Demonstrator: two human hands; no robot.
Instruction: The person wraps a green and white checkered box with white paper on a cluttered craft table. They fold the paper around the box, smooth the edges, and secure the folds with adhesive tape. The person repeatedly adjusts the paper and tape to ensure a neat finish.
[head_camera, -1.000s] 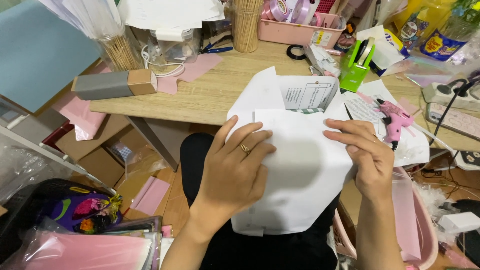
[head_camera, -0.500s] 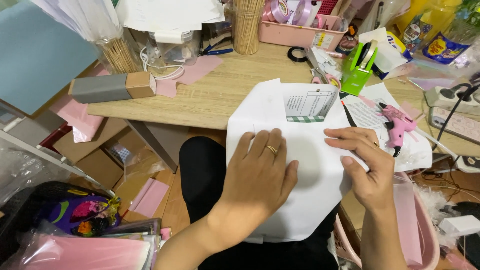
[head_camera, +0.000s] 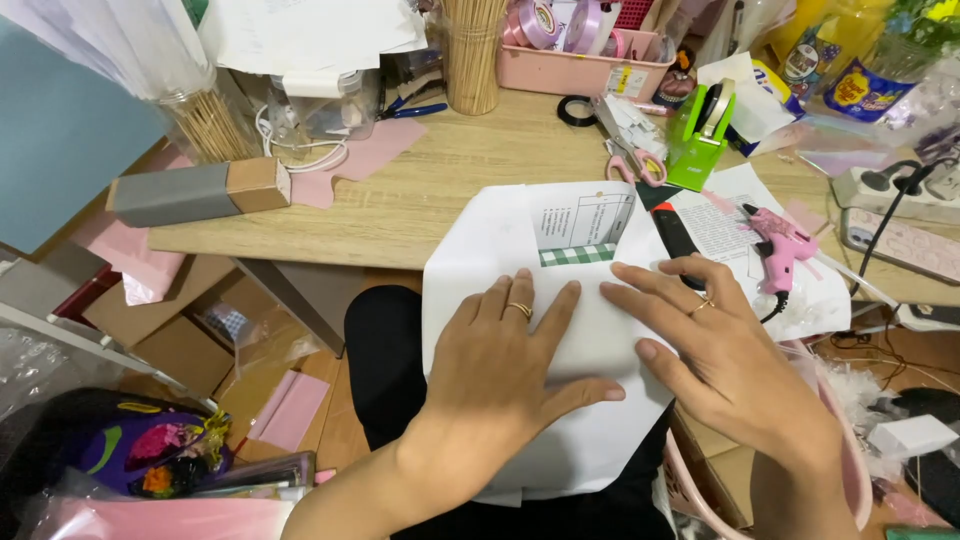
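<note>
A large sheet of white paper (head_camera: 600, 330) is laid half on the near edge of the bench (head_camera: 420, 200) and half over the lap, so that it can be pressed flat against a firm surface. It is pinned by the left hand (head_camera: 500, 370), which is spread palm down on its middle with the fingers (head_camera: 520, 300) splayed and straight; nothing is gripped, the sheet is only weighed down. The right hand (head_camera: 720, 360) is laid flat as well, fingers extended and slightly fanned toward the left, touching the sheet's right part and closed around nothing. A ring is worn on each hand.

The paper is thin, smooth and matte, with folded corners giving it an angular outline. A printed slip with a green checked strip (head_camera: 577, 254) lies at its far edge, seemingly tucked beneath a fold.

Just beyond the right hand a black and red cutter (head_camera: 672, 232) rests on more printed paper, with a pink glue gun (head_camera: 782, 240) to its right, both kept near. Farther off stand a green tape dispenser (head_camera: 700, 140), pink-handled scissors (head_camera: 630, 150) and a pink basket of ribbon rolls (head_camera: 590, 70). The bench is of pale wood grain. On its left side a grey and brown block-shaped box (head_camera: 195, 192) lies near a pink sheet (head_camera: 350, 160).
</note>
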